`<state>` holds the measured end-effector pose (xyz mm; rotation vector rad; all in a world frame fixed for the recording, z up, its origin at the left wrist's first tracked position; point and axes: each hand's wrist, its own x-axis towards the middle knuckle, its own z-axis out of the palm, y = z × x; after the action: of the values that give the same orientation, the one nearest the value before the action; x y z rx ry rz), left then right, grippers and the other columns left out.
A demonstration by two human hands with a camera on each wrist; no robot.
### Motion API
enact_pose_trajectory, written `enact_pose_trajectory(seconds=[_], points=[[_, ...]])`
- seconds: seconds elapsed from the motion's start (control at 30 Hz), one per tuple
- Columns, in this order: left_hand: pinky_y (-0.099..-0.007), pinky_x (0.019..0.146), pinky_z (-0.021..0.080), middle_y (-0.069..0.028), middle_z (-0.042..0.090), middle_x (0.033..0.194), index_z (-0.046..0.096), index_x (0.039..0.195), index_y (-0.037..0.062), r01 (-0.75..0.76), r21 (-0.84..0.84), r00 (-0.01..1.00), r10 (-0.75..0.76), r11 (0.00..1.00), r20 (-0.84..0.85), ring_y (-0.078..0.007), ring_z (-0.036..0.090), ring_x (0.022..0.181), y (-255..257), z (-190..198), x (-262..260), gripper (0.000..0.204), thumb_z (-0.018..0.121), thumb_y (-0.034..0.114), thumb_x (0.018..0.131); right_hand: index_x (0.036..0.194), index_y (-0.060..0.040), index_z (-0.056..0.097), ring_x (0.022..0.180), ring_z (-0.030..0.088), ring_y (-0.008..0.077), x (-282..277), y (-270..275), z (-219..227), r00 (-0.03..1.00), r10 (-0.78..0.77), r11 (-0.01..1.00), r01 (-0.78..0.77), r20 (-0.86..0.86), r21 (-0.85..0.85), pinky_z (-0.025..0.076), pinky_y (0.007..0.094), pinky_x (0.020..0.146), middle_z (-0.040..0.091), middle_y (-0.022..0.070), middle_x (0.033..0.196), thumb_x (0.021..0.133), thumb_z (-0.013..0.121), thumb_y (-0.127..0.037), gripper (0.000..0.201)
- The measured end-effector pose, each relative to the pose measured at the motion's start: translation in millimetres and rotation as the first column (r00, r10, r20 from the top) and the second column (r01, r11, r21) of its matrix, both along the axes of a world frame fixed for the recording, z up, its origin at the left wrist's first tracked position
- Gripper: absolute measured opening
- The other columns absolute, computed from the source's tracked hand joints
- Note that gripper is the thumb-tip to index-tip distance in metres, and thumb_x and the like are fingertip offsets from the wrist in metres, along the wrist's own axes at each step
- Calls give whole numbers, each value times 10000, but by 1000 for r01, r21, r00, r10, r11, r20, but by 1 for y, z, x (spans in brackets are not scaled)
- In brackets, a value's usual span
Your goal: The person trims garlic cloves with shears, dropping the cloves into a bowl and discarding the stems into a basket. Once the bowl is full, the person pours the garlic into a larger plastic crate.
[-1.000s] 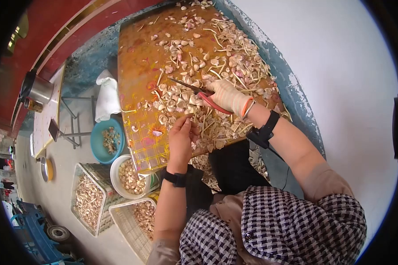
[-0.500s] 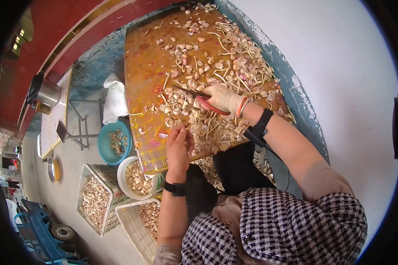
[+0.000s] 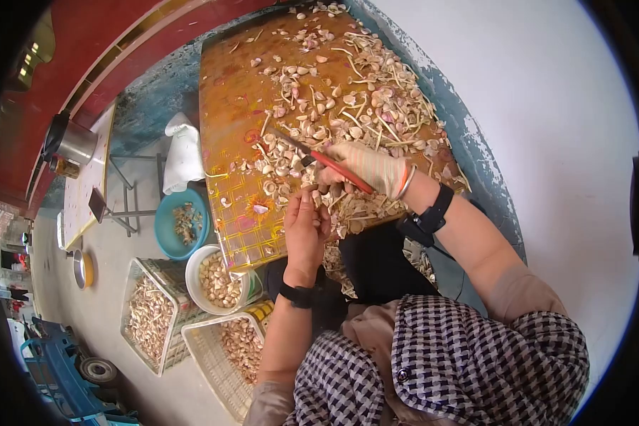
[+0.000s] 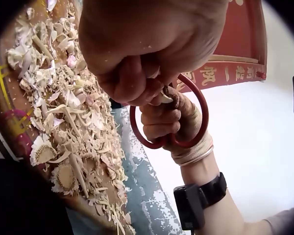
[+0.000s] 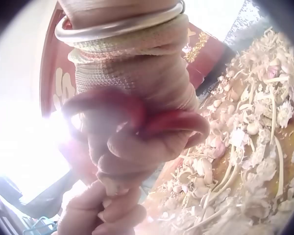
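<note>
Right hand (image 3: 366, 169), gloved, gripping red-handled scissors (image 3: 318, 159); fingers curled through the loop handles (image 4: 167, 120), blades pointing toward the far left corner of the table (image 3: 228, 106). Blades appear near closed in the head view; exact gap not discernible. Silver bangle (image 5: 118, 25) and black wrist strap (image 3: 433, 209) worn above the glove.

Left hand (image 3: 305, 228), bare, raised at the near edge of the table, just below the right hand and touching it at the fingertips. Fingers bunched together, pinching a small pale garlic piece (image 4: 165, 97) against the scissor handles; piece largely hidden by fingers, shape not determinable. Black band (image 3: 298, 294) on the left wrist.

Garlic piece located between the two hands, above the near edge of the table, over the heap of trimmings.

Table surface orange-brown, patterned with a yellow grid at the near left corner. Garlic cloves, skins and cut stems (image 3: 348, 99) spread thickly along the right side and near edge; left side sparsely littered.

On the floor left of the table: white bowl of cloves (image 3: 213, 280), blue bowl (image 3: 174, 224), two wire baskets of garlic (image 3: 149, 316) (image 3: 227, 351), white cloth (image 3: 181, 153) on a stool. Checked garment (image 3: 447, 362) at the bottom of the head view.
</note>
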<state>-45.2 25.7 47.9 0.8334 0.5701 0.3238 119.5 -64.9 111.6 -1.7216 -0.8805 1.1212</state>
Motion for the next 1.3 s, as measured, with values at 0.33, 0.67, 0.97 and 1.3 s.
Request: enact_pose_trajectory(seconds=[0.33, 0.67, 0.97, 1.3], points=[[-247, 562, 514, -21, 607, 875, 555, 1041, 65, -92, 70, 996, 92, 993, 5, -104, 604, 699, -13, -6, -14, 205, 453, 241, 1013, 982, 20, 533, 807, 634, 424, -75, -5, -28, 813, -335, 937, 233, 477, 262, 493, 430, 663, 630, 249, 818, 873, 660, -301, 363], [-214, 500, 438, -33, 588, 900, 546, 1029, 52, -63, 266, 995, 39, 962, 95, -95, 552, 658, -15, 20, -21, 152, 442, 160, 1009, 1069, 35, 503, 838, 629, 431, -96, -14, 3, 803, -332, 939, 230, 495, 255, 500, 460, 697, 628, 247, 861, 824, 613, -109, 305], [-208, 362, 204, 48, 370, 585, 535, 902, 113, 3, -405, 968, 99, 914, 231, -59, 270, 407, -4, 15, -35, 284, 432, 347, 1027, 988, -7, 577, 658, 578, 119, -107, -17, 1, 860, -496, 811, 508, -119, 290, 459, 275, 584, 603, 71, 721, 867, 628, -167, 208], [-193, 369, 262, -25, 454, 689, 519, 990, 71, -98, -383, 986, 141, 918, 85, -94, 385, 490, 4, 25, -58, 160, 424, 200, 1005, 939, -11, 631, 679, 627, 267, -92, -49, 16, 891, -123, 989, 146, 437, -20, 497, 351, 659, 637, 134, 761, 775, 757, -292, 349]])
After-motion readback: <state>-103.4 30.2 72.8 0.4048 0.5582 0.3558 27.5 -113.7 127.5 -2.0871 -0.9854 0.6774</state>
